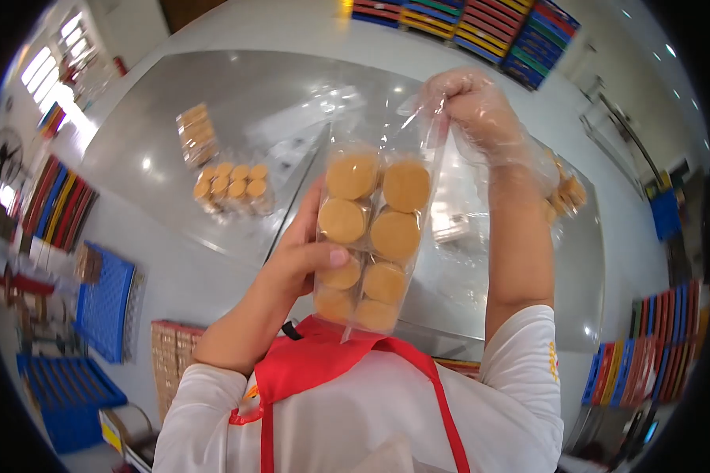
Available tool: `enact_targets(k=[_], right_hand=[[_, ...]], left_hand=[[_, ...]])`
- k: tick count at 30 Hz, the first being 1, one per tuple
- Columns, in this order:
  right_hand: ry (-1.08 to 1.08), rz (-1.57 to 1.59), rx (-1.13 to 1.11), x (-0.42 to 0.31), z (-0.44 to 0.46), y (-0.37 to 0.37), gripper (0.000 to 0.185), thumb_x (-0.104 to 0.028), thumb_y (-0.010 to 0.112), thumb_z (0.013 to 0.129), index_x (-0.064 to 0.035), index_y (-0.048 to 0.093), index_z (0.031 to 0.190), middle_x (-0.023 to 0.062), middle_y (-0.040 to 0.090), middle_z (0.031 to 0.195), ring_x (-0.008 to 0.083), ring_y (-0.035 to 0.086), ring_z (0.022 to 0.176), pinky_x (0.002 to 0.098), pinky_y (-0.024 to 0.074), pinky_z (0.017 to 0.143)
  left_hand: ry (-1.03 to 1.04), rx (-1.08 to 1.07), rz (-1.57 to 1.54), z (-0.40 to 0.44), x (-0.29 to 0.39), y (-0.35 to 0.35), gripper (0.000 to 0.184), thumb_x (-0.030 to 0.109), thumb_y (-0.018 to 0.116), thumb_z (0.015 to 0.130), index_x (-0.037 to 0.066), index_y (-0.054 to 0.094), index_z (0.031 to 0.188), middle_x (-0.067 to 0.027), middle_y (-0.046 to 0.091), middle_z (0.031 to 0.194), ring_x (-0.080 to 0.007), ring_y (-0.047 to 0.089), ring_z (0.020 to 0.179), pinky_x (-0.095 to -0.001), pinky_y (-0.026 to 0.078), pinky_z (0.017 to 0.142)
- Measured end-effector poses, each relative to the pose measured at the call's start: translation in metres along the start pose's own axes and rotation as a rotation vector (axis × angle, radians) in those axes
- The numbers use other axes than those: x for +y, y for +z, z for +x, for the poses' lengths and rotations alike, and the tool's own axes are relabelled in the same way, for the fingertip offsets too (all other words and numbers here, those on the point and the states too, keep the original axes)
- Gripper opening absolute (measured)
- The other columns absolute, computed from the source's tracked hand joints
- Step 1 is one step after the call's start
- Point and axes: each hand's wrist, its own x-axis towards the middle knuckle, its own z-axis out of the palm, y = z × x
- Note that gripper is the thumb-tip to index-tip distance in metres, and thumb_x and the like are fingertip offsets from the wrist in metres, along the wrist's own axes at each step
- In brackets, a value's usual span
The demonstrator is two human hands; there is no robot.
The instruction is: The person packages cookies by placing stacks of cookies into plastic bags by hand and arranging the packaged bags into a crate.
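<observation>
A clear plastic bag stands upright before me, holding two columns of round, tan, biscuit-like discs. My left hand grips its left side, thumb across the front and the other fingers behind. At the upper right, my right hand, in a clear plastic glove, is closed on the bag's top corner. The top of the bag above the discs is loose, see-through film. Behind it, on the steel table, lie a filled bag of discs and another filled pack.
Flat clear bags lie on the table's middle. More packed discs are to the right, beyond my forearm. Stacked coloured crates stand at the back, with others at left and right. A blue crate sits lower left.
</observation>
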Motion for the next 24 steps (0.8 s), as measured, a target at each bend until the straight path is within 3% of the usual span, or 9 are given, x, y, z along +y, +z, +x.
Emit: enact_targets(k=[3, 5, 7, 9, 12, 13, 17, 19, 24], right_hand=[[-0.122, -0.114, -0.098, -0.007, 0.008, 0.028, 0.007, 0.005, 0.049, 0.056, -0.0003, 0.054, 0.056, 0.0075, 0.054, 0.059, 0.0195, 0.054, 0.061, 0.0306, 0.0423, 0.058], [-0.515, -0.083, -0.208, -0.033, -0.005, 0.056, 0.008, 0.005, 0.050, 0.055, -0.0023, 0.053, 0.056, 0.0078, 0.054, 0.061, 0.0234, 0.054, 0.061, 0.0318, 0.0430, 0.055], [-0.708, -0.058, -0.356, -0.045, -0.014, 0.093, 0.010, 0.007, 0.054, 0.061, -0.0029, 0.055, 0.060, 0.0098, 0.053, 0.062, 0.0255, 0.058, 0.064, 0.0340, 0.0474, 0.066], [-0.918, -0.397, -0.225, -0.066, -0.035, 0.146, 0.013, 0.003, 0.062, 0.055, -0.0058, 0.053, 0.060, 0.0103, 0.053, 0.066, 0.0287, 0.054, 0.064, 0.0386, 0.0459, 0.068], [-0.906, -0.336, -0.392, -0.077, -0.056, 0.209, 0.020, -0.003, 0.066, 0.049, -0.0083, 0.053, 0.063, 0.0094, 0.056, 0.072, 0.0302, 0.055, 0.069, 0.0419, 0.0459, 0.070], [-0.909, -0.364, -0.483, -0.083, -0.065, 0.226, 0.020, -0.004, 0.067, 0.050, -0.0090, 0.053, 0.063, 0.0086, 0.056, 0.071, 0.0299, 0.055, 0.069, 0.0424, 0.0466, 0.071], [-0.973, -0.344, -0.769, -0.102, -0.088, 0.305, 0.019, -0.005, 0.070, 0.055, -0.0096, 0.058, 0.069, 0.0040, 0.059, 0.074, 0.0261, 0.059, 0.072, 0.0415, 0.0483, 0.074], [-1.033, -0.235, -0.721, -0.096, -0.119, 0.355, 0.017, -0.003, 0.069, 0.057, -0.0090, 0.059, 0.069, 0.0032, 0.058, 0.071, 0.0247, 0.059, 0.070, 0.0410, 0.0485, 0.078], [-1.030, -0.219, -0.959, -0.102, -0.182, 0.465, 0.019, 0.004, 0.064, 0.057, -0.0069, 0.058, 0.072, 0.0074, 0.056, 0.070, 0.0295, 0.058, 0.073, 0.0437, 0.0485, 0.080]], left_hand=[[0.064, -0.085, 0.037, -0.013, -0.008, -0.036, 0.106, 0.014, 0.076, 0.072, 0.011, 0.012, 0.157, -0.0143, 0.035, 0.149, -0.0267, 0.036, 0.139, -0.0388, 0.029, 0.114], [0.180, -0.060, 0.119, -0.027, -0.005, -0.043, 0.101, 0.017, 0.076, 0.075, 0.009, 0.016, 0.156, -0.0132, 0.035, 0.150, -0.0252, 0.037, 0.138, -0.0385, 0.031, 0.113], [0.246, -0.002, 0.238, -0.050, -0.007, -0.058, 0.093, 0.020, 0.074, 0.081, 0.007, 0.019, 0.155, -0.0126, 0.037, 0.149, -0.0237, 0.038, 0.137, -0.0378, 0.032, 0.112], [0.244, 0.085, 0.334, -0.075, -0.013, -0.078, 0.084, 0.024, 0.071, 0.087, 0.005, 0.023, 0.154, -0.0120, 0.040, 0.147, -0.0221, 0.039, 0.136, -0.0366, 0.035, 0.110], [0.201, 0.269, 0.270, -0.125, -0.023, -0.092, 0.073, 0.028, 0.063, 0.095, 0.004, 0.027, 0.154, -0.0100, 0.041, 0.146, -0.0203, 0.041, 0.135, -0.0345, 0.041, 0.104], [0.237, 0.292, 0.343, -0.148, -0.031, -0.096, 0.057, 0.029, 0.051, 0.103, 0.002, 0.035, 0.150, -0.0102, 0.043, 0.148, -0.0180, 0.039, 0.137, -0.0340, 0.038, 0.107], [0.432, 0.595, 0.579, -0.234, -0.044, -0.104, 0.048, 0.029, 0.038, 0.108, 0.004, 0.039, 0.149, -0.0113, 0.042, 0.152, -0.0194, 0.041, 0.137, -0.0330, 0.030, 0.115], [0.368, 0.721, 0.524, -0.283, -0.057, -0.110, 0.047, 0.029, 0.038, 0.108, 0.005, 0.041, 0.148, -0.0100, 0.044, 0.151, -0.0200, 0.041, 0.137, -0.0333, 0.030, 0.115], [0.173, 1.080, 0.143, -0.423, -0.076, -0.106, 0.041, 0.026, 0.040, 0.107, 0.006, 0.051, 0.142, -0.0093, 0.057, 0.137, -0.0189, 0.051, 0.127, -0.0318, 0.039, 0.108]])
